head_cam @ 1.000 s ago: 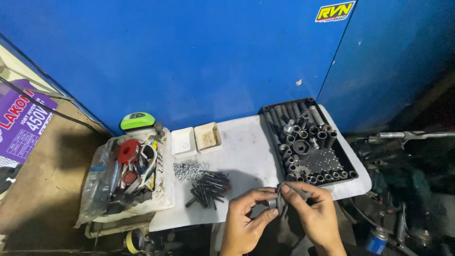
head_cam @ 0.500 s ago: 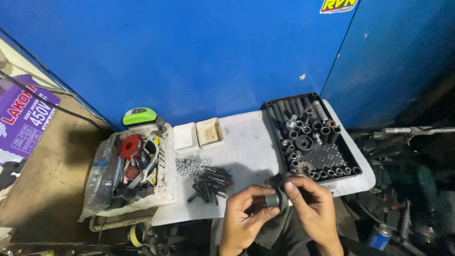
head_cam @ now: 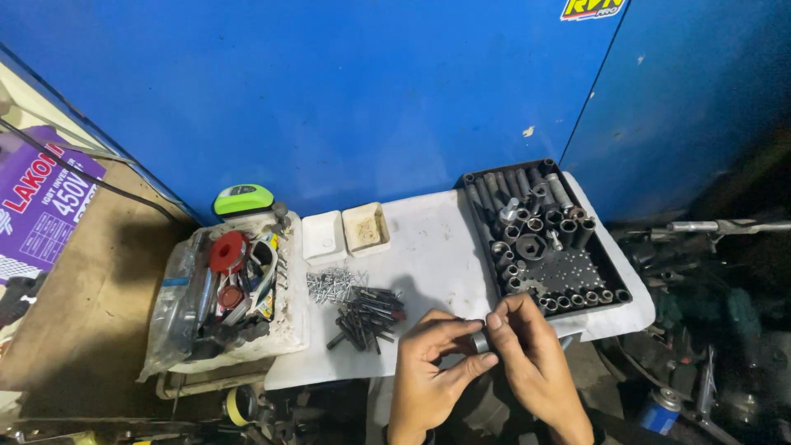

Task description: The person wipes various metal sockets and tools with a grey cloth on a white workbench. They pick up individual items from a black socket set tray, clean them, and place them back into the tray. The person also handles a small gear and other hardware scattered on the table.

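Steel socket (head_cam: 480, 340) is pinched between my left hand (head_cam: 430, 371) and right hand (head_cam: 534, 361) fingers, just below the socket tray (head_cam: 614, 276); I judge seating it needs a matched slot.

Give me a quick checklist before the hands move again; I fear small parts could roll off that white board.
1. Grip on the small metal socket: ok, pinched between left hand and right hand.
2. Socket tray fully on the white board: ok.
3. Silver rivets away from the edge: ok.
4. Dark bits pile away from the front edge: not ok, close to it.
5. Socket's size or fit: cannot tell.
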